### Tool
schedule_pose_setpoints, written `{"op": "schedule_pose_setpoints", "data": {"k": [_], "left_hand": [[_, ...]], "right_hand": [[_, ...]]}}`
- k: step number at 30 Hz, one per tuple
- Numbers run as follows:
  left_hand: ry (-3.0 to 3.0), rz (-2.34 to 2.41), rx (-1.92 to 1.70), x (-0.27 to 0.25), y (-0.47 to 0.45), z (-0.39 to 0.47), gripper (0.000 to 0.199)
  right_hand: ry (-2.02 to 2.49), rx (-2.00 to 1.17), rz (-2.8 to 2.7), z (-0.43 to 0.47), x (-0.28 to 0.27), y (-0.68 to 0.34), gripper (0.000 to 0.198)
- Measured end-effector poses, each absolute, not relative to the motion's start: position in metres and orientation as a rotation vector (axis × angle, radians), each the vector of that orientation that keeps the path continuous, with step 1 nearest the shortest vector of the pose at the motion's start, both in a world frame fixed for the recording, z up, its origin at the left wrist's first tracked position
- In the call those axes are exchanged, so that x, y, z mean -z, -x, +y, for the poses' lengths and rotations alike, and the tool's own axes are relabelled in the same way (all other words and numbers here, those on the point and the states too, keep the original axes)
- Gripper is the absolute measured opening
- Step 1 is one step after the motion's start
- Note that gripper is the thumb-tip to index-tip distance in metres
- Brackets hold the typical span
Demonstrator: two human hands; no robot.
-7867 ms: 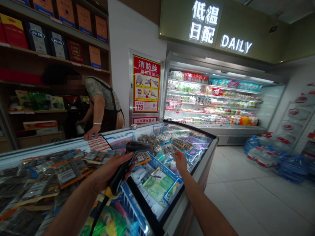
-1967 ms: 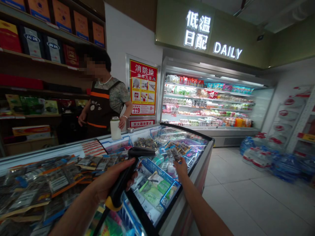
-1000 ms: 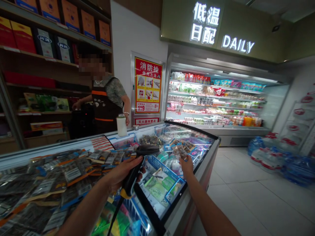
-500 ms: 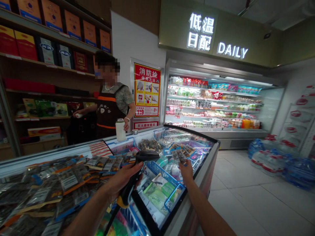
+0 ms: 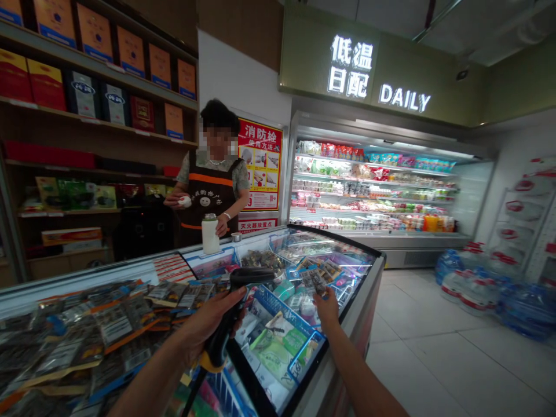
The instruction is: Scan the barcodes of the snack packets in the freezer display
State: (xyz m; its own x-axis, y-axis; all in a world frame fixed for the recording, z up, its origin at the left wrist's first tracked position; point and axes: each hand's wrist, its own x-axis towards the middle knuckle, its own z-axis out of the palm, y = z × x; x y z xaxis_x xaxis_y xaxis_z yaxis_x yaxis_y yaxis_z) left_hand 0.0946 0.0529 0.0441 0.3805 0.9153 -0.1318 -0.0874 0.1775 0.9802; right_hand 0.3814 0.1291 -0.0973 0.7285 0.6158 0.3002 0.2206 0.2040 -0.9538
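My left hand [image 5: 217,318] is wrapped round the handle of a black and yellow barcode scanner [image 5: 249,277], whose head points right over the freezer. A cable runs down from its grip. My right hand [image 5: 326,307] pinches the near end of a small clear snack packet [image 5: 313,280] with dark contents, held above the glass of the chest freezer [image 5: 356,324]. Left of the scanner lies a broad heap of similar snack packets [image 5: 117,321] with orange and blue edges. Green and white bags [image 5: 278,347] show through the glass under my hands.
Behind the freezer stands a person in a brown apron [image 5: 208,197], one hand at a white bottle [image 5: 211,234], the other holding a small white and red thing. Shelves with boxes [image 5: 98,40] rise at left. Water jugs [image 5: 473,284] stand on the floor at right.
The person behind the freezer has turned towards me and brought the small white thing in front of the apron. My hands keep their holds, with the view shifted slightly.
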Motion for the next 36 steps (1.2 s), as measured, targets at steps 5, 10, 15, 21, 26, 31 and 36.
{"op": "schedule_pose_setpoints", "data": {"k": [5,10,15,21,26,31,36], "left_hand": [[-1.233,1.054,-0.923,-0.052,-0.079,0.056,0.041],[-1.254,1.139,-0.963,-0.055,-0.067,0.062,0.043],[-1.24,1.132,-0.954,-0.054,-0.07,0.063,0.043],[-1.203,1.141,-0.965,-0.048,-0.066,0.068,0.042],[-1.11,1.249,-0.965,-0.041,-0.063,0.073,0.042],[-1.149,1.301,-0.925,-0.036,-0.068,0.073,0.045],[-1.16,1.297,-0.892,-0.037,-0.073,0.071,0.046]], "right_hand": [[1.354,-0.479,-0.786,0.125,0.084,-0.362,0.034],[1.344,-0.664,-0.912,0.133,0.059,-0.318,0.034],[1.407,-0.751,-1.024,0.156,0.053,-0.275,0.031],[1.533,-0.567,-1.242,0.167,0.058,-0.267,0.033],[1.709,-0.263,-1.292,0.171,0.043,-0.32,0.023],[1.83,-0.058,-1.17,0.18,0.033,-0.386,0.03],[1.86,-0.011,-1.123,0.188,0.04,-0.409,0.029]]}}
